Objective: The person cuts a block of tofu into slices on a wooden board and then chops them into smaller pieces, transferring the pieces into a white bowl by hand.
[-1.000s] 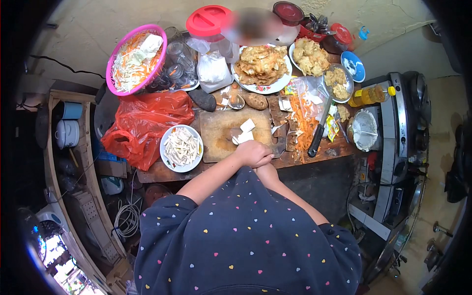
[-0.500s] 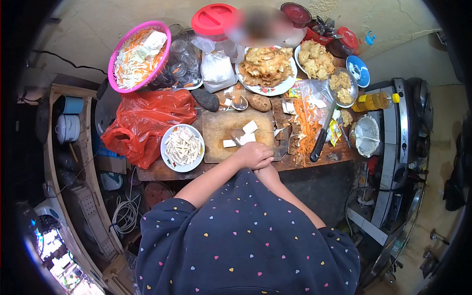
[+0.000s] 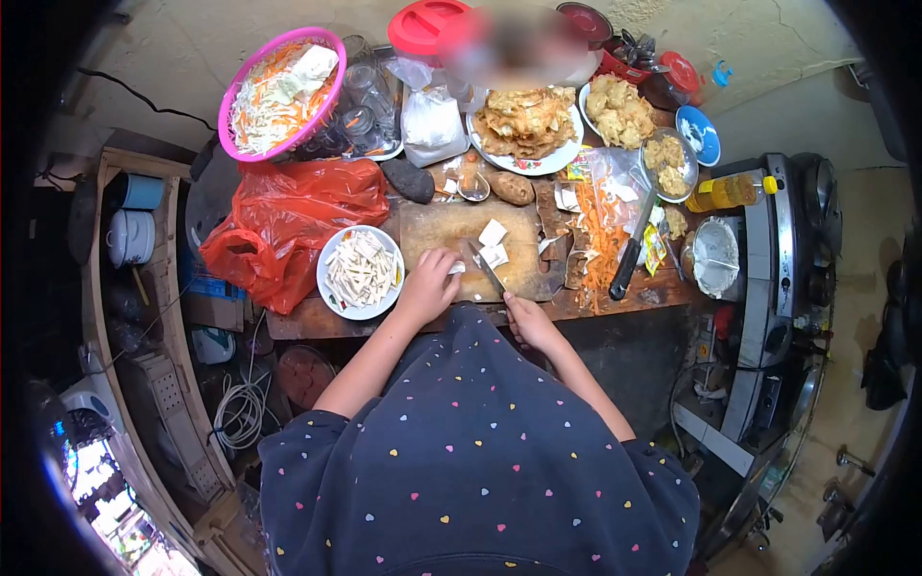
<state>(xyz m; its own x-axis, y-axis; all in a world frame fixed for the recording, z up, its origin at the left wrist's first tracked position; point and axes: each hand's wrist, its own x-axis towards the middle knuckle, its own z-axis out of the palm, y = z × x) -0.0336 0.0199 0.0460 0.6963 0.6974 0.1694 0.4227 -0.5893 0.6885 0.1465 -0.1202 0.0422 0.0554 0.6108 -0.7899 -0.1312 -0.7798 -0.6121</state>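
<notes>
My right hand (image 3: 530, 322) grips the handle of a small knife (image 3: 490, 273), its blade slanting up and left over the wooden cutting board (image 3: 432, 226). On the board's left part, the bent fingers of my left hand (image 3: 429, 286) hold a white tofu-like piece (image 3: 457, 268), mostly covered by them. Two more white pieces (image 3: 494, 244) lie beside the blade. Close to my left hand stands a white bowl (image 3: 323, 284) heaped with thin white strips (image 3: 361, 270).
A red plastic bag (image 3: 288, 216) and a pink basin (image 3: 227, 134) of shredded vegetables are at left. Behind the board are a dark stone (image 3: 408, 180) and a plate of fritters (image 3: 526, 120). A larger knife (image 3: 629, 259) lies right, near carrot shreds (image 3: 605, 230) and an oil bottle (image 3: 735, 190).
My hands, together over the board's front edge before, are now apart. The left moved left onto a white piece; the right, now visible on the knife handle, is lower right.
</notes>
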